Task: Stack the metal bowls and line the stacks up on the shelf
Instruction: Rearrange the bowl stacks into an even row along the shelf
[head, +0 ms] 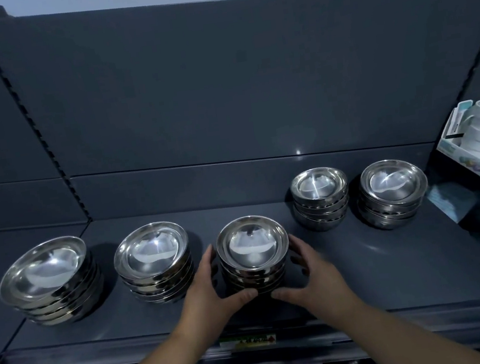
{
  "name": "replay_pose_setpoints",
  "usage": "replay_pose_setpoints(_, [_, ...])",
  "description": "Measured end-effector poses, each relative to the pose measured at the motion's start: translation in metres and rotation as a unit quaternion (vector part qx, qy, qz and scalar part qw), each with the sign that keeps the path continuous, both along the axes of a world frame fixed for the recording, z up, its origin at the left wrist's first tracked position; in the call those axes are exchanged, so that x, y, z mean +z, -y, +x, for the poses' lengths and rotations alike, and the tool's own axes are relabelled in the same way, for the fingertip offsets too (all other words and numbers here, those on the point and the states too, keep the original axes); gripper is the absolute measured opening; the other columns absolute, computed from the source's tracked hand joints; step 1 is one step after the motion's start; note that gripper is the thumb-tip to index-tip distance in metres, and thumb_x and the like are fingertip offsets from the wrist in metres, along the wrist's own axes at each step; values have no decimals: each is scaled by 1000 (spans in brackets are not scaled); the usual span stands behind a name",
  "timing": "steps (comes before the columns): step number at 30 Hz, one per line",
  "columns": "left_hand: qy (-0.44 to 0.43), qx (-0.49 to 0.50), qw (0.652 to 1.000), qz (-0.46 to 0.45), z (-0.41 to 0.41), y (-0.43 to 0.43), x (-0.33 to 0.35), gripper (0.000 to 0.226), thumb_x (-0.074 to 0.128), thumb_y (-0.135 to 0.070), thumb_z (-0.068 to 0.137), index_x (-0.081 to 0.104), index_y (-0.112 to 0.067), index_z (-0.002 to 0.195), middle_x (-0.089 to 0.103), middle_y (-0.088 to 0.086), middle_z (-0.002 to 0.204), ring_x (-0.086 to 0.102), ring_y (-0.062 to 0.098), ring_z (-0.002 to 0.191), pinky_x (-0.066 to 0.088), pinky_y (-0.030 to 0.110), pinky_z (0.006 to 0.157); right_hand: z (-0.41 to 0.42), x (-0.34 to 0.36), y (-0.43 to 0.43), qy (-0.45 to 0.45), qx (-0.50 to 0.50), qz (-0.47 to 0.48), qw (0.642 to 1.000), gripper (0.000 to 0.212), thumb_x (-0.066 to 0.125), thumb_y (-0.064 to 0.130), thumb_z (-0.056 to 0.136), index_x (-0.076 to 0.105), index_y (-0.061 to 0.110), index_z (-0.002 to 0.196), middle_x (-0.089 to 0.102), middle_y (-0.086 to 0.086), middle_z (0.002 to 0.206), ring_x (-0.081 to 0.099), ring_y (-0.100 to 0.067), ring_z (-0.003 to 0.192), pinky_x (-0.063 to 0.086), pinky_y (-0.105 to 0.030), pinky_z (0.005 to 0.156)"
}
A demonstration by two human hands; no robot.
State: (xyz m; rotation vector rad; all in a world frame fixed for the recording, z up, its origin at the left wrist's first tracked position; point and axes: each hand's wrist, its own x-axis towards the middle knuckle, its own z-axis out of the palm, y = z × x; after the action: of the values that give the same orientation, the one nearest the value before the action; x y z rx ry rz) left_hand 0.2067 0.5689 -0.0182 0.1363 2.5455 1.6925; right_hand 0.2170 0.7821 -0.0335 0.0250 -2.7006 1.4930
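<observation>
Fingers (209, 257) around middle stack (254, 256)

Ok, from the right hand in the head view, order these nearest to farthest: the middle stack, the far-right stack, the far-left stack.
1. Middle stack: held between the right hand and the left hand.
2. Far-right stack: farther back on the shelf, to the right.
3. Far-left stack: at the row's left end, past the left hand.

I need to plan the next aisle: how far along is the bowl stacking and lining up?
All bowls in view are stacked, in five stacks. The far-left stack and next stack sit in a front row. The left hand and right hand cup the middle stack. Left: two right stacks sit further back.
</observation>
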Motion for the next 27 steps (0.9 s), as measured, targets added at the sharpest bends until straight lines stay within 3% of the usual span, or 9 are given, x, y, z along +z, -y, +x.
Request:
replay_pose_setpoints(2, [3,-3,1000,11,1,-3,-4,99,86,-18,66,27,-32,144,51,-17,129,48,-12,111,35,-1,92,0,-4,2,9,7,-2,1000,105,90,33,58,33,37,146,51,19,137,49,3,124,44,-20,102])
replay_pose_setpoints(5, [-19,-5,1000,14,0,-6,-4,83,83,-14,70,31,-41,129,50,-30,115,46,-31,97,36,-6,84,0,-4,6,13,9,-21,1000,94,90,22,63,39,37,140,57,23,125,51,16,114,39,1,86])
replay_pose_setpoints(11, [-18,-28,999,-2,-1,0,-6,81,82,-17,73,31,-38,131,45,-34,111,39,-39,92,30,-10,74,7,-3,8,2,-18,-17,1000,82,90,21,63,45,39,130,57,30,116,49,25,105,38,4,79])
replay_pose_setpoints(13, [-11,-35,999,-19,-3,3,-7,86,84,-22,71,29,-40,135,45,-35,112,41,-35,94,31,-10,75,9,-4,9,5,-23,-4,1000,83,90,25,62,44,42,129,57,29,118,52,19,107,39,2,82])
replay_pose_setpoints(15, [2,-43,999,-20,-5,5,-6,99,87,-28,65,27,-36,142,50,-29,123,48,-20,109,34,-4,85,8,-3,9,7,-23,22,999,85,89,26,62,42,41,131,57,25,123,55,9,112,41,-5,90])
replay_pose_setpoints(17, [9,-47,998,-27,-6,6,1,119,90,-36,57,15,-35,150,43,-18,142,43,2,129,35,15,103,8,-2,6,15,-31,52,998,90,88,25,63,39,34,138,55,16,131,54,-3,118,44,-17,98])
replay_pose_setpoints(19, [-16,-43,998,-41,-5,6,14,126,90,-41,54,10,-36,151,31,-16,150,32,6,137,28,27,113,9,3,0,25,-57,80,995,92,85,23,67,35,26,145,52,6,138,53,-10,122,42,-21,101])
replay_pose_setpoints(22, [-104,-38,992,-59,-6,-1,39,116,86,-47,58,16,-35,150,25,-19,148,24,1,138,24,28,114,10,12,-17,20,-107,125,986,86,81,24,72,37,21,145,53,0,139,53,-15,123,36,-17,98])
replay_pose_setpoints(27, [-240,-80,959,-127,-14,-45,70,89,79,-41,72,30,-29,146,27,-18,149,25,-1,137,20,18,109,16,26,-60,27,-189,127,973,77,82,29,72,46,17,139,56,-1,135,53,-19,123,39,-25,101])
